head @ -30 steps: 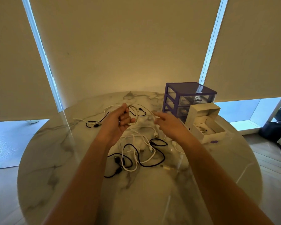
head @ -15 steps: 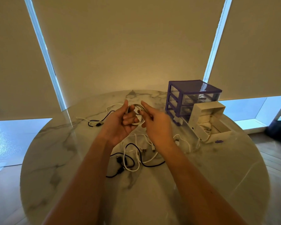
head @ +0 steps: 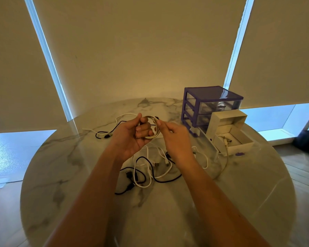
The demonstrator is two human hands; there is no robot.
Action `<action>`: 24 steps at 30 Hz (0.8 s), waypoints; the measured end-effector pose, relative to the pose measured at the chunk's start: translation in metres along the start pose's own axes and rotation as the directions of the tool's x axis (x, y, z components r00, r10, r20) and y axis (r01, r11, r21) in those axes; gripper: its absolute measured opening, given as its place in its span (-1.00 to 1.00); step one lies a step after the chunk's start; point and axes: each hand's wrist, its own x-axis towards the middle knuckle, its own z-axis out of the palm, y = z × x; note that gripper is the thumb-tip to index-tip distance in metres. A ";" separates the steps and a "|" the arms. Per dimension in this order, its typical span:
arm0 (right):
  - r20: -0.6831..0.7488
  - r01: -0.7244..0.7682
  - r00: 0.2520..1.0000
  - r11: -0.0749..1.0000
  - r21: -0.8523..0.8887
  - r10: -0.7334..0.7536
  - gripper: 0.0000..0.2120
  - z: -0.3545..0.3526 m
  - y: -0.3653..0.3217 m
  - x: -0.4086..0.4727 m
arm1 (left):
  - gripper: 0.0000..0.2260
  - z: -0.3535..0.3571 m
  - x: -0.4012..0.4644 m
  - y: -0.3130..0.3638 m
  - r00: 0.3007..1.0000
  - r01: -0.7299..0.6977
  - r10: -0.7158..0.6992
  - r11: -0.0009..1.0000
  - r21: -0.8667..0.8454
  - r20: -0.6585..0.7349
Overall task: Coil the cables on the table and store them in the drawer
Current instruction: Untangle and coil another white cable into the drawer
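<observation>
Left hand [head: 132, 138] grips white coil [head: 154, 128], fingers curled through the loops, held above table [head: 221, 202]. Right hand [head: 175, 139] pinches coil's right side with fingertips. Loose cables [head: 150, 172] lie below both hands. Open drawer [head: 232, 139] right of right fingers, beside organizer [head: 210, 102].

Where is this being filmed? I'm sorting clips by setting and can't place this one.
Probably a room in a home or a small office. A round marble table stands on wood flooring before tall windows with roller blinds drawn almost to the floor. A small purple drawer unit sits on the table.
</observation>
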 end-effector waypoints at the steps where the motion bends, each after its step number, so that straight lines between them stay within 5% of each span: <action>1: -0.009 0.003 1.000 1.000 -0.002 -0.003 -0.83 0.000 0.000 -0.001 | -0.70 0.001 0.000 0.000 1.000 0.002 -0.002 1.000 -0.003 -0.001; 8: -0.035 0.200 0.971 0.882 -0.426 -0.238 -0.74 0.006 0.006 -0.006 | -0.66 0.005 -0.001 -0.002 0.997 -0.005 0.012 0.995 0.102 -0.073; 13: 0.077 0.203 0.978 0.790 -0.579 -0.195 -0.75 0.003 0.004 -0.006 | -0.65 0.008 -0.002 -0.002 0.995 0.025 -0.016 0.995 0.092 -0.098; 16: 0.065 0.151 0.988 0.844 -0.515 -0.137 -0.76 0.002 0.006 -0.003 | -0.68 0.009 -0.002 -0.002 0.996 0.048 -0.041 0.995 0.088 -0.084; 20: 0.092 0.035 0.996 0.983 -0.182 -0.018 -0.75 -0.006 0.004 0.002 | -0.71 0.007 -0.002 0.000 0.998 0.055 -0.049 0.990 0.128 -0.047; 24: 0.201 -0.104 0.973 0.993 -0.056 0.113 -0.75 -0.018 -0.002 0.003 | -0.72 0.007 -0.002 -0.002 0.997 0.039 -0.027 0.983 0.179 -0.071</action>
